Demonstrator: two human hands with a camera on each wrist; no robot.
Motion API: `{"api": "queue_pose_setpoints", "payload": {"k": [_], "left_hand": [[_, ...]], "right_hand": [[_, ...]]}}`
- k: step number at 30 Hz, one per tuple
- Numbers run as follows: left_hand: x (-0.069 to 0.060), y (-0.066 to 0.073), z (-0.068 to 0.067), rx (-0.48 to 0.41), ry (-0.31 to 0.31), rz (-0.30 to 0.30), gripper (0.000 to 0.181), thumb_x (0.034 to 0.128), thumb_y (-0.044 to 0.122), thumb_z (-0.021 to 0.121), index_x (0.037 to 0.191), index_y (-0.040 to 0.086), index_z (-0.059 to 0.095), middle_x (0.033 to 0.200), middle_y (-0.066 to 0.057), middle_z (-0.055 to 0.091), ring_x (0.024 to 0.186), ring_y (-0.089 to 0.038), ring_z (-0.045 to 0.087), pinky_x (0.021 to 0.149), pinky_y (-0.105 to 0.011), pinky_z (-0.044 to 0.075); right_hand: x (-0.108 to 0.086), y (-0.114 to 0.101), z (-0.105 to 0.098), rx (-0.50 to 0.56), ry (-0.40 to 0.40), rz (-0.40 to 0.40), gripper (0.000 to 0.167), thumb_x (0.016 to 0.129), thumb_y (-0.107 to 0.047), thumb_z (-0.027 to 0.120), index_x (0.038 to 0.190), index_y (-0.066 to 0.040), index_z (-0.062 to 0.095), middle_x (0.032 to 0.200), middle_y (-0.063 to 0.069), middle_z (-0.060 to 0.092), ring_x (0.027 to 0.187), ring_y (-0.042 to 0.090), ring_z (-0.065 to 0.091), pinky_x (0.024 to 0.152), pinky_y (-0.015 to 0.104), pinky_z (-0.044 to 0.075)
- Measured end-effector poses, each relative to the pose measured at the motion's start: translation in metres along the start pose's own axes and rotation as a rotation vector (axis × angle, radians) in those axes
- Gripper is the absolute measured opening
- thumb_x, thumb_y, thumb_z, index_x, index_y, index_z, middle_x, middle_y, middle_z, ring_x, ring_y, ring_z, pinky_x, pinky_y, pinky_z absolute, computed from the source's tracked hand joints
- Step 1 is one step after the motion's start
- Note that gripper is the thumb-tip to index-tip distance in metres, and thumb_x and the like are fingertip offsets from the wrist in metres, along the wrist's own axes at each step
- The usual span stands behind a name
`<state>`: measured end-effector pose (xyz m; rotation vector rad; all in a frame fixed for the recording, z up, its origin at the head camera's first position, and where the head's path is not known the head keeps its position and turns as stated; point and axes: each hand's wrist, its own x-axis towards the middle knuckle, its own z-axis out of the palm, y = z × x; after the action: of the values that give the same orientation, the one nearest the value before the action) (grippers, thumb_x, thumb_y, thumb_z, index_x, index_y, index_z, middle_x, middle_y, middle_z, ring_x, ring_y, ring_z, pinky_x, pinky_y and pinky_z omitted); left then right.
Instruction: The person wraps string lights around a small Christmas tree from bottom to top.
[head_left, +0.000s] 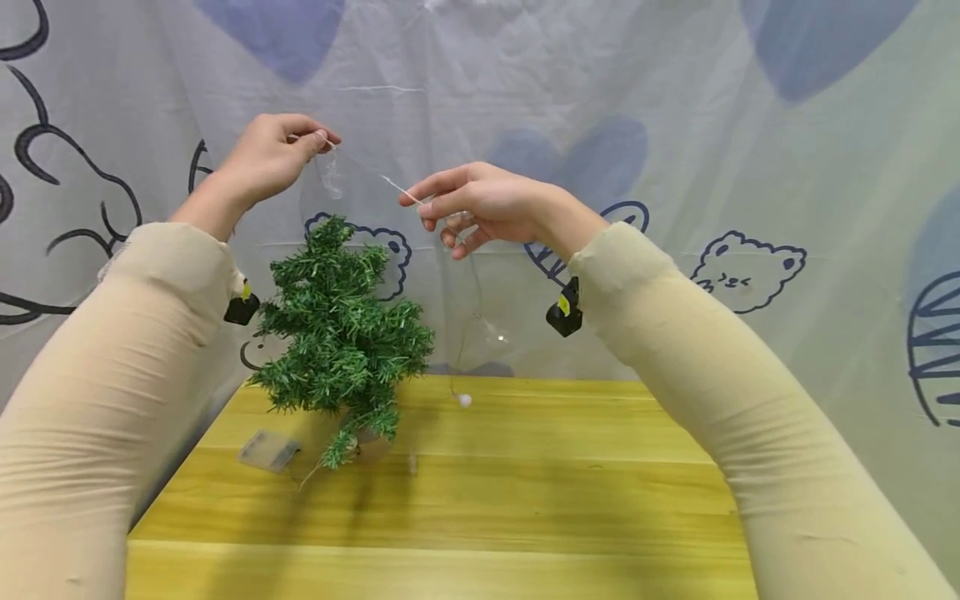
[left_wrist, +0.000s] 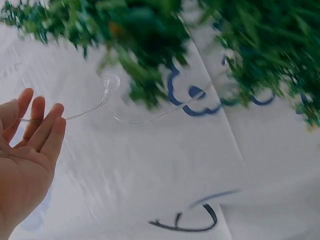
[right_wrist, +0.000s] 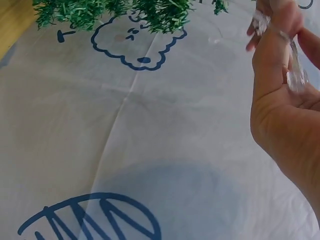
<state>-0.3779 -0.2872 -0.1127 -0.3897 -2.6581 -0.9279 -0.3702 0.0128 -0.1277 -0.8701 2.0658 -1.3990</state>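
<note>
A string of fairy lights on a thin clear wire (head_left: 397, 185) runs through the air between the two hands. My left hand (head_left: 279, 158) pinches the wire between thumb and fingers, above and left of the small green artificial tree (head_left: 341, 325). Farther right and lower, my right hand (head_left: 495, 204) pinches the same wire, its other fingers loosely bent around more of the strand. A clear bulb (left_wrist: 111, 83) hangs on the wire near the left hand in the left wrist view. In the right wrist view, clear bulbs (right_wrist: 297, 80) lie against the right palm.
The tree stands on a yellow wooden table (head_left: 540, 492), near its back left. A flat translucent box (head_left: 267, 450) with a wire lies left of its base. Below the right hand a round white bulb (head_left: 465, 400) dangles by the table's back edge. A printed curtain (head_left: 600, 100) hangs behind.
</note>
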Motion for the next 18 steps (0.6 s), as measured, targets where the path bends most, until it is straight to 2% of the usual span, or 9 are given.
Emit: {"api": "queue_pose_setpoints", "payload": {"k": [3,9,13,18], "left_hand": [[-0.007,-0.013,-0.008,0.012,0.010,-0.039,0.051,0.1153,0.035,0.030,0.154,0.007,0.050,0.157,-0.022,0.046,0.147,-0.037,0.040,0.121,-0.055,0.032],[-0.030,-0.036,-0.020,0.063,0.018,-0.090,0.058,0.1144,0.042,0.026,0.156,0.006,0.047,0.158,-0.025,0.043,0.148,-0.044,0.036,0.115,-0.066,0.032],[-0.046,-0.049,-0.023,0.076,0.015,-0.108,0.063,0.1132,0.047,0.028,0.156,0.004,0.046,0.161,-0.026,0.038,0.148,-0.048,0.033,0.113,-0.070,0.032],[-0.062,-0.057,-0.023,0.084,0.048,-0.112,0.066,0.1125,0.049,0.029,0.154,0.001,0.047,0.159,-0.029,0.034,0.145,-0.051,0.034,0.109,-0.071,0.033]], "right_hand": [[-0.004,0.005,-0.002,0.014,-0.032,0.017,0.040,0.108,-0.014,0.059,0.147,-0.014,0.055,0.111,0.014,0.058,0.072,0.022,0.057,0.065,0.034,0.054],[-0.015,0.018,-0.003,-0.032,-0.035,0.061,0.050,0.107,-0.015,0.060,0.155,-0.016,0.044,0.124,0.015,0.062,0.070,0.020,0.058,0.058,0.028,0.043],[-0.024,0.024,-0.003,-0.105,-0.023,0.065,0.045,0.108,-0.016,0.060,0.152,-0.014,0.049,0.119,0.014,0.065,0.068,0.019,0.056,0.057,0.027,0.042],[-0.032,0.026,-0.004,-0.158,-0.035,0.036,0.030,0.107,-0.015,0.061,0.136,-0.007,0.064,0.102,0.011,0.068,0.069,0.021,0.058,0.061,0.029,0.047]]}}
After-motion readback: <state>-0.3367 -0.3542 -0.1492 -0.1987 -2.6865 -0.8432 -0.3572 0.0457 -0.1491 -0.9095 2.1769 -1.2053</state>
